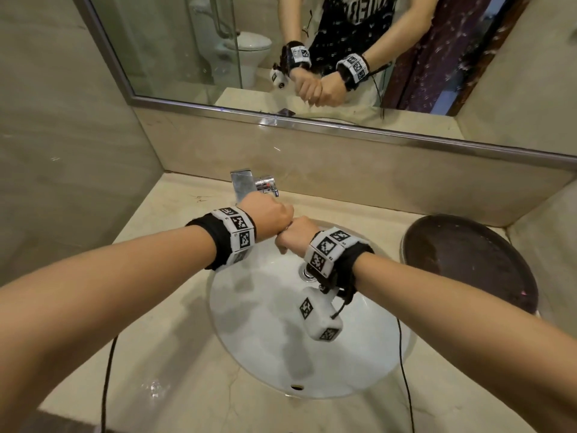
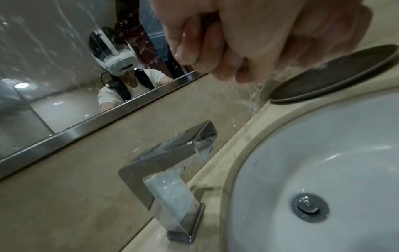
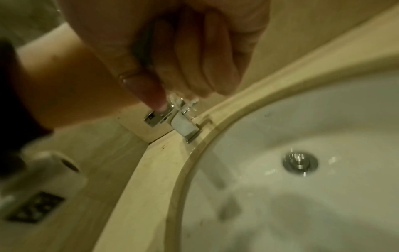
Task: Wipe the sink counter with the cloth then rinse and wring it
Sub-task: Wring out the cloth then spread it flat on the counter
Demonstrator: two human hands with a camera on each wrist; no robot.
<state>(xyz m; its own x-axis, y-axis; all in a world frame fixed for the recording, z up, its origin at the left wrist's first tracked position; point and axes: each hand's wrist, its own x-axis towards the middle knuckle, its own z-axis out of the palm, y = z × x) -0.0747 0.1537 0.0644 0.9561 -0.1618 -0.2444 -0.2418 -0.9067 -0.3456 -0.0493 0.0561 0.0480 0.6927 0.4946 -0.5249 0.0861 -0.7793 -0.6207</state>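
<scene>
Both fists are pressed together over the far rim of the white sink (image 1: 265, 323), just in front of the chrome faucet (image 1: 246, 182). My left hand (image 1: 274, 217) and right hand (image 1: 296, 235) are clenched tight around the cloth, which is almost wholly hidden inside them. In the right wrist view only a dark sliver of the cloth (image 3: 143, 44) shows between thumb and fingers. Water (image 2: 248, 95) drips from the fists onto the rim. No water runs from the faucet spout (image 2: 168, 192).
A dark round tray (image 1: 468, 260) lies on the beige counter (image 1: 162, 307) to the right of the basin. The drain (image 1: 307, 273) sits below my right wrist. A mirror (image 1: 187, 57) runs along the back wall. Cables hang from both wrists.
</scene>
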